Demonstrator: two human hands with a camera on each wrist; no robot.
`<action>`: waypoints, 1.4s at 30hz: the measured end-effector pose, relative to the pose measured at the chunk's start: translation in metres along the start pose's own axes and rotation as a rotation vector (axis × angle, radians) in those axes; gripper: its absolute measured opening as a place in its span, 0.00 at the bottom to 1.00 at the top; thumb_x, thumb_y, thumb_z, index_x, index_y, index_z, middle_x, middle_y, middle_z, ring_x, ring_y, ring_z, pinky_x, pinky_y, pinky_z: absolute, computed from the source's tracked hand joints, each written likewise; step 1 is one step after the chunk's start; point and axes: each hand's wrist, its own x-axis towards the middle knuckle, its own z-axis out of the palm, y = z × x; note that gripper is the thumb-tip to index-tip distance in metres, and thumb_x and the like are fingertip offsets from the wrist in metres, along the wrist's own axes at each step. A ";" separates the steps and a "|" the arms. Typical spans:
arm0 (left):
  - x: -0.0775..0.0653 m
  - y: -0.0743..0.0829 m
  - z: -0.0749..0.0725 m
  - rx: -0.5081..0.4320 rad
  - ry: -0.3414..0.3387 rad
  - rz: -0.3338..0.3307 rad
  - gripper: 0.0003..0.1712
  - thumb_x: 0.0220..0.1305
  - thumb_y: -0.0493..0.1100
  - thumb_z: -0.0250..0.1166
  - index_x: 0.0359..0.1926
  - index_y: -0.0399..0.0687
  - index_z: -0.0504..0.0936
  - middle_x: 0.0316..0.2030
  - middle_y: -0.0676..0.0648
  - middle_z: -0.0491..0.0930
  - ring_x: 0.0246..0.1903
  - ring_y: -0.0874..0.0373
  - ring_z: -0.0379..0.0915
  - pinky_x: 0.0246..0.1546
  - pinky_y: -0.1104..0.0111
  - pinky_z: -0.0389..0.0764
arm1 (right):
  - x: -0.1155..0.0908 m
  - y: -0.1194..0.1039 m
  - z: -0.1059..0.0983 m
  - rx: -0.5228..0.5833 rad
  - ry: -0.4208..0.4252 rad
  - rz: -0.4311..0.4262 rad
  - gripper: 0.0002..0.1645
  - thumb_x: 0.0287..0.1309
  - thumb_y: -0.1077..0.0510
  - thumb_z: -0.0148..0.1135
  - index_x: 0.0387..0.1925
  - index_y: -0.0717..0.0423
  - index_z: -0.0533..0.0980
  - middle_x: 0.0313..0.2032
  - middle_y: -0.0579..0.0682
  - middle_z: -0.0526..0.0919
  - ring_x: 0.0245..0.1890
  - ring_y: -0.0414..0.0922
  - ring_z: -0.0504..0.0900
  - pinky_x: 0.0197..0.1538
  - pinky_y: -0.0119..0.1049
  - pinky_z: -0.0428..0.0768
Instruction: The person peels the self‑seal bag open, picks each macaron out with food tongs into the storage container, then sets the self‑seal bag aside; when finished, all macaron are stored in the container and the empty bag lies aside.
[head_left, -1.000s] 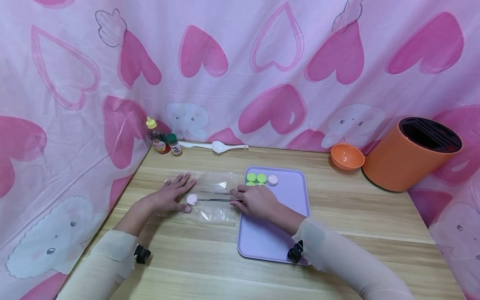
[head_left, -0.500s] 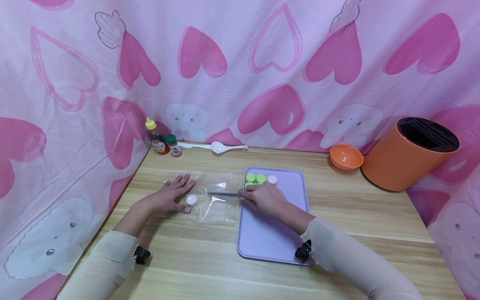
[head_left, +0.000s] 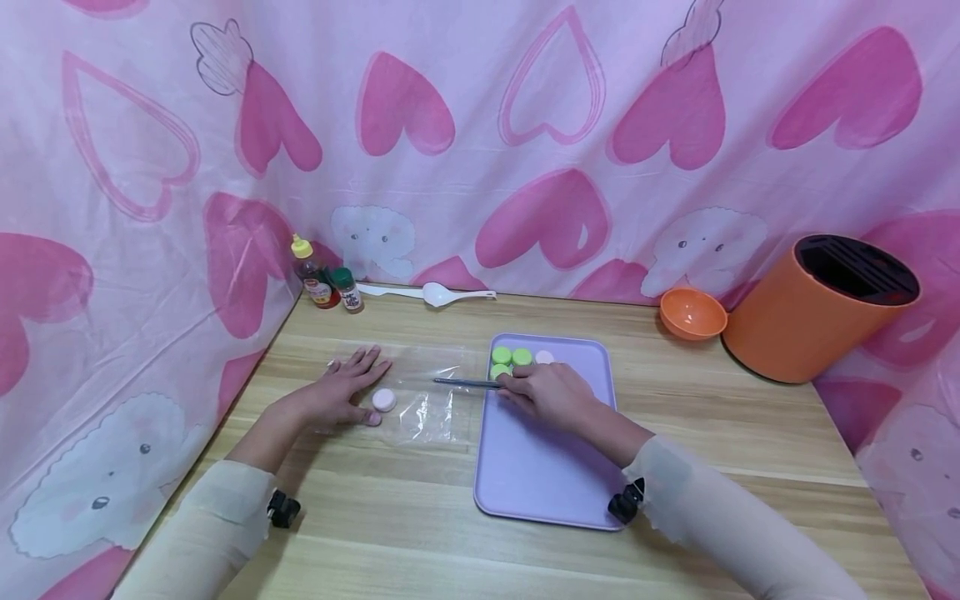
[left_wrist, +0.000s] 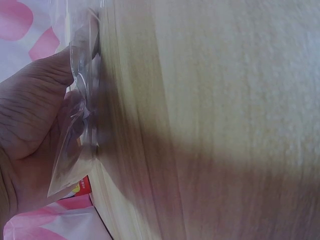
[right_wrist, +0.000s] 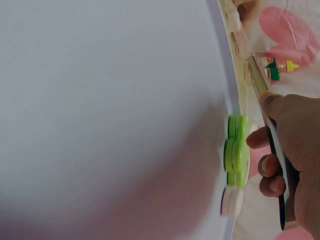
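Observation:
My left hand (head_left: pixel 347 388) rests with spread fingers on the left end of a clear plastic bag (head_left: pixel 442 421). A pale pink macaron (head_left: pixel 384 400) lies at the bag between thumb and forefinger; whether it sits inside is unclear. In the left wrist view, crinkled film (left_wrist: pixel 75 145) stands in front of the thumb side of the hand. My right hand (head_left: pixel 549 395) holds metal tweezers (head_left: pixel 465 382), their tips pointing left above the bag. The right wrist view shows the tweezers (right_wrist: pixel 274 135) gripped over the tray's far side, near green macarons (right_wrist: pixel 237 150) and a pink one (right_wrist: pixel 231 201).
A lilac tray (head_left: pixel 536 492) bears the green macarons (head_left: pixel 501 356) and another pink one, partly hidden. Along the back stand a honey-coloured squeeze bottle (head_left: pixel 317 279), a green-capped shaker (head_left: pixel 348 292) and a white spoon (head_left: pixel 442 294). An orange bowl (head_left: pixel 693 314) and knife block (head_left: pixel 810 317) stand right.
My right hand has drawn back to the right with the tweezers, away from the pale pink macaron, which stays by the left thumb. The tweezers' arms have come together. The left hand stays put.

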 end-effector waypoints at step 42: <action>0.000 0.001 -0.002 0.002 -0.005 0.006 0.61 0.70 0.63 0.74 0.91 0.53 0.49 0.91 0.37 0.33 0.89 0.31 0.22 0.85 0.28 0.28 | 0.035 -0.032 0.026 -0.087 -0.030 -0.125 0.15 0.76 0.41 0.70 0.50 0.45 0.86 0.34 0.41 0.82 0.19 0.40 0.77 0.19 0.37 0.75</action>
